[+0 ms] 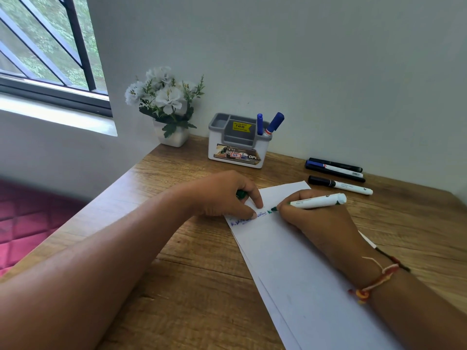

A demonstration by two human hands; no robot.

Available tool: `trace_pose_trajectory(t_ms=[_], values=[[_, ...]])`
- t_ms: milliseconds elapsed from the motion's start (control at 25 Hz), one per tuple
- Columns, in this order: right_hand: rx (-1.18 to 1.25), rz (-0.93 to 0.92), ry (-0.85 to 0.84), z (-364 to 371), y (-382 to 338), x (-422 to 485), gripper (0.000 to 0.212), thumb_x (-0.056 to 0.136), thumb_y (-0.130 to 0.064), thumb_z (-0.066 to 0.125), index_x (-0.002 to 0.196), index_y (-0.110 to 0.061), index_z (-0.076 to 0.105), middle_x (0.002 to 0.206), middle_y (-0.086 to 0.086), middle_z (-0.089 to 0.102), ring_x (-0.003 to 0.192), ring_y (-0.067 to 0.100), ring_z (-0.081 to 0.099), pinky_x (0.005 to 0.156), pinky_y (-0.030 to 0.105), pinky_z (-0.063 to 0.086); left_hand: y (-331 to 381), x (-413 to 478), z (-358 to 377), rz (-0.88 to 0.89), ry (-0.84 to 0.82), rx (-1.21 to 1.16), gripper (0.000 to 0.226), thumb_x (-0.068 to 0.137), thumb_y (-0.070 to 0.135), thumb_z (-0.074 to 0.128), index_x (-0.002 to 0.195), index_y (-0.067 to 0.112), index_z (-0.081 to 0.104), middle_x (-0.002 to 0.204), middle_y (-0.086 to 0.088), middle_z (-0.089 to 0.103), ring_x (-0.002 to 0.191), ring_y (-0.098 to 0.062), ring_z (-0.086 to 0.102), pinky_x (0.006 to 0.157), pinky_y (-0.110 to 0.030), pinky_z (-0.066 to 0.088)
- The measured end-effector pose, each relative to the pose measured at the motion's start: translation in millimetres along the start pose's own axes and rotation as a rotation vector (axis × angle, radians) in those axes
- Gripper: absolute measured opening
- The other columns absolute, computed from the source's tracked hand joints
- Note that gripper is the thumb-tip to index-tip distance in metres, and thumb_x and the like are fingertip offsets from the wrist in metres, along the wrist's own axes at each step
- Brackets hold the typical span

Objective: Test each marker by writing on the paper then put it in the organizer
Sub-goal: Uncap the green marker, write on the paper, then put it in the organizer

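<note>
My right hand (pixel 313 221) grips a white-bodied green marker (pixel 317 200) with its green tip touching the white paper (pixel 290 269), beside blue scribbles and a fresh green mark. My left hand (pixel 222 195) presses on the paper's top left corner and holds the green cap (pixel 241 194) in its curled fingers. The grey and white organizer (pixel 238 141) stands by the wall with two blue-capped markers (pixel 269 123) upright in its right compartment. Several capped markers (pixel 336 169) lie on the table at the right, one black-capped marker (pixel 340 185) nearest the paper.
A white pot of white flowers (pixel 168 104) stands left of the organizer in the corner. The wooden table (pixel 192 286) meets the wall at the back; its left edge drops to a red quilted surface (pixel 27 218). A window is at the upper left.
</note>
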State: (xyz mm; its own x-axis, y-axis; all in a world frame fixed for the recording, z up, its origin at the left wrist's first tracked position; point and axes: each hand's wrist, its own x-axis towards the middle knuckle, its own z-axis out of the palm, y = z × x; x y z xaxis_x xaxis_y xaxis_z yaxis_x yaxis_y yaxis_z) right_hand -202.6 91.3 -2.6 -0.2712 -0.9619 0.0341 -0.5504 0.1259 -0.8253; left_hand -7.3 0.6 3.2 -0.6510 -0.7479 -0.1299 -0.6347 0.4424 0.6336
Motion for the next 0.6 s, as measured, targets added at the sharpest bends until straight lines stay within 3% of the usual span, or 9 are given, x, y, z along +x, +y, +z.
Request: trace_pose_trajectory(t_ms=[320, 600], values=[[-0.010, 0.008, 0.003, -0.1, 0.0, 0.4, 0.005, 0.083, -0.021, 0.072, 0.085, -0.020, 0.076, 0.084, 0.000, 0.074, 0.076, 0.013, 0.066, 0.056, 0.019, 0.044, 2.6, -1.9, -0.9, -0.003, -0.017, -0.004, 0.022, 0.086, 0.034, 0.075, 0.105, 0.043, 0.070, 0.099, 0.020, 0.055, 0.092, -0.011, 0.055, 0.080, -0.025, 0.049], [0.021, 0.003, 0.019, -0.3, 0.0, -1.1, 0.006, 0.081, -0.020, 0.072, 0.075, -0.022, 0.073, 0.073, -0.005, 0.071, 0.067, 0.007, 0.062, 0.050, 0.015, 0.042, 2.6, -1.8, -1.5, -0.005, -0.015, 0.003, 0.023, 0.086, 0.035, 0.076, 0.108, 0.041, 0.071, 0.097, 0.019, 0.054, 0.090, -0.011, 0.055, 0.082, -0.027, 0.050]])
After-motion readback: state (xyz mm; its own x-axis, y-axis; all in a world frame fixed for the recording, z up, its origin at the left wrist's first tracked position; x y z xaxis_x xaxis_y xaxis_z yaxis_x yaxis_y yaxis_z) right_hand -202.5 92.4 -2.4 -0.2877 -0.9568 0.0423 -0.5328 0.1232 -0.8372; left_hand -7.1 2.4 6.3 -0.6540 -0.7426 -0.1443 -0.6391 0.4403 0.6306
